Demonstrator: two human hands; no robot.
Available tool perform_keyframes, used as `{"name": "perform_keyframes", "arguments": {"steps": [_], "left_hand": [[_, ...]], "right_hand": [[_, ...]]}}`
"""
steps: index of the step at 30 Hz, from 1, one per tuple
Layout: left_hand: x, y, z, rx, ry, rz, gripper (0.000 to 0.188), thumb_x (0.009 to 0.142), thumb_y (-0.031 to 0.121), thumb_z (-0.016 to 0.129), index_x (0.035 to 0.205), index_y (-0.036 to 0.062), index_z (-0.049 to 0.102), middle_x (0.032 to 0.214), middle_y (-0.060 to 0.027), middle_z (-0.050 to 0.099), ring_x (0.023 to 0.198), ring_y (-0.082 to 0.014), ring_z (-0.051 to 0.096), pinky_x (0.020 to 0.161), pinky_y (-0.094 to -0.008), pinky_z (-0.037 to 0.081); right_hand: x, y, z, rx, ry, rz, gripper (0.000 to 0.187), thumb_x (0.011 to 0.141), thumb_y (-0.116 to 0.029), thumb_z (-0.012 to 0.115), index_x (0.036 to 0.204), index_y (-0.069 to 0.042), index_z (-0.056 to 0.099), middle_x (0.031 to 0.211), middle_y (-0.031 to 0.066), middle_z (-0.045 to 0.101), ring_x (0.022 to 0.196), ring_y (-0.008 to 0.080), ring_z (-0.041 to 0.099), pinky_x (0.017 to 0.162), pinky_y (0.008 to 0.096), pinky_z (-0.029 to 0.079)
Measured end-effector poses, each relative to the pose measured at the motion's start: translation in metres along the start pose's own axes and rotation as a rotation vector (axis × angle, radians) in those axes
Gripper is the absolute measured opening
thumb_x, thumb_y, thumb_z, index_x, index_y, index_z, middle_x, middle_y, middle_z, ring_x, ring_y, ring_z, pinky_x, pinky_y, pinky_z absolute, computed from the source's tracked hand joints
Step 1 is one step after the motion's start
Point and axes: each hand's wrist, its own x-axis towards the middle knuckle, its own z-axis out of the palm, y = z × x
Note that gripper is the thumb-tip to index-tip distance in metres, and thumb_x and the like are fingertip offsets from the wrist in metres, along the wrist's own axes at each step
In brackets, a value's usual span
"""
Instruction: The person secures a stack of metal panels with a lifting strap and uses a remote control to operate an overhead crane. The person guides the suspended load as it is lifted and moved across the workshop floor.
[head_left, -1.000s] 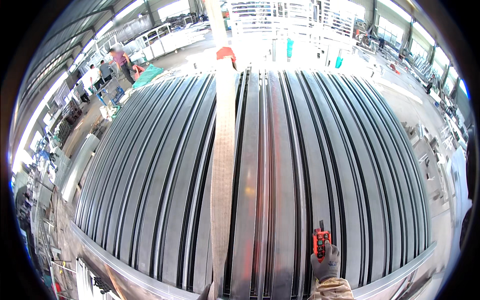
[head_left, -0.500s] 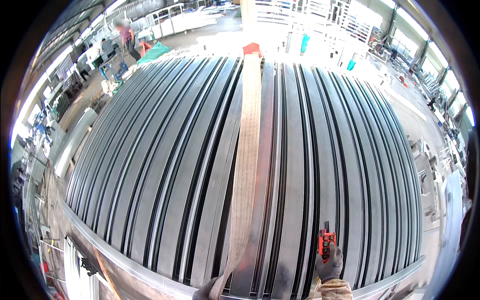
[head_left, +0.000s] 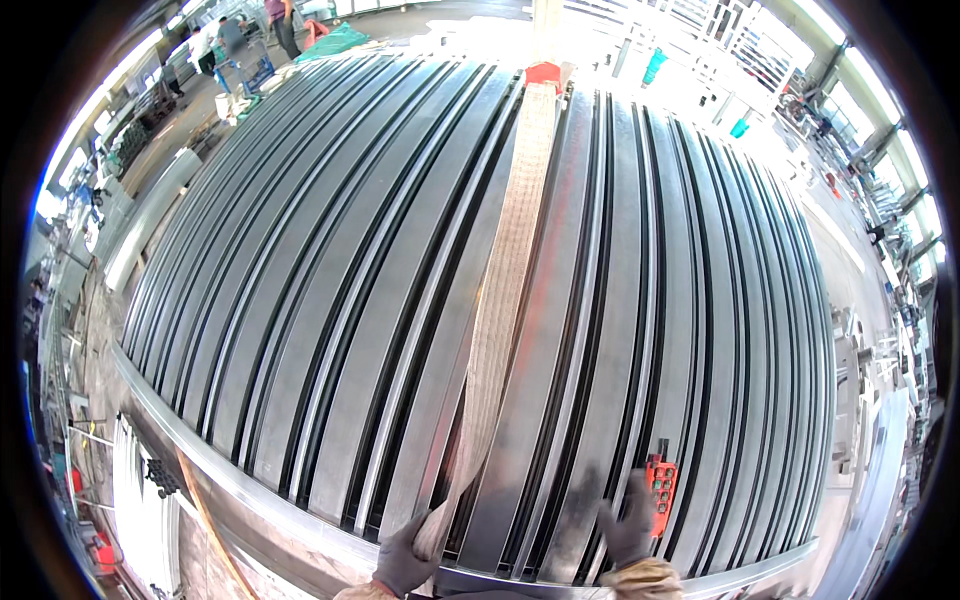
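Observation:
A wide beige lifting strap (head_left: 500,290) runs lengthwise over a broad stack of grey metal profiles (head_left: 425,290). My left hand (head_left: 405,560), in a grey glove, is closed around the strap's near end at the front edge of the stack. Also gloved, my right hand (head_left: 628,525) has its fingers spread and holds nothing. Just right of it, a red remote control (head_left: 662,492) with dark buttons and a short black stub on top lies on the profiles. Part of it is close behind my fingers; whether they touch cannot be told.
At the stack's far end the strap passes a red piece (head_left: 543,75). A metal edge bar (head_left: 250,475) borders the near side. White profiles (head_left: 140,510) stand at lower left. People (head_left: 235,42) are at the far left beside a green sheet (head_left: 338,40).
My right hand has let go of the red remote control, which now lies on the profiles, and has shifted left. My left hand has come further into view on the strap. The view has tilted down.

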Motion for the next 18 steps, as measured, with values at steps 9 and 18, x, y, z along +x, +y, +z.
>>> {"name": "perform_keyframes", "arguments": {"steps": [9,18], "left_hand": [[-0.013,-0.018,0.003,0.124,0.270,-0.084,0.105,0.069,0.035,0.091,0.150,-0.0049,0.038,0.124,-0.0265,0.065,0.119,-0.0375,0.065,0.099,-0.0441,0.053],[-0.132,-0.139,0.042,-0.450,0.119,-0.255,0.040,0.093,0.022,0.076,0.121,-0.0047,0.068,0.106,-0.0121,0.075,0.099,-0.0179,0.070,0.086,-0.0363,0.057]], "right_hand": [[-0.008,-0.182,0.178,1.613,-1.168,0.901,0.058,0.099,-0.021,0.070,0.148,0.000,0.046,0.123,0.0064,0.063,0.113,0.0169,0.062,0.097,0.0340,0.052],[-0.040,-0.219,0.161,2.079,-1.387,0.929,0.044,0.099,-0.016,0.066,0.140,-0.008,0.052,0.121,0.0070,0.063,0.117,0.0212,0.060,0.109,0.0394,0.046]]}}
